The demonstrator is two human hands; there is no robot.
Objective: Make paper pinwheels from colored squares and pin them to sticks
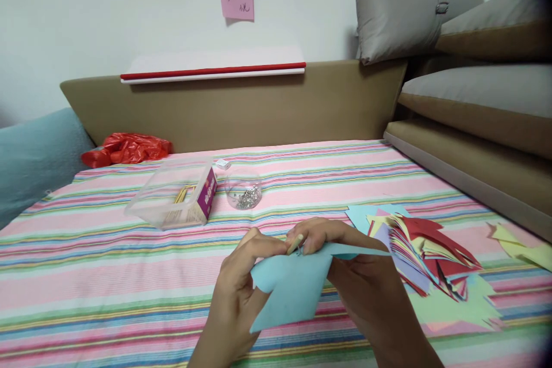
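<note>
Two bare hands pinch a folded piece of light-blue paper (291, 293) above a pink striped cloth (107, 276).

From afar, I see the left hand (239, 273) clamped on the paper's left side and the right hand (357, 267) clamped along its upper edge, a pointed flap reaching rightward. Between the fingertips pokes a short, pale, stick-like tip (295, 244); I cannot tell what it belongs to. Gripping from both sides probably steadies the thin paper there. Beyond, a clear round plastic dish (228, 191) keeps small silvery metal pieces (249, 199) together, and a clear rectangular plastic box (149, 198) holds thin yellow sticks (181, 194). Multicoloured paper pieces (425, 253) lie piled to the right, likely for easy reach.
</note>
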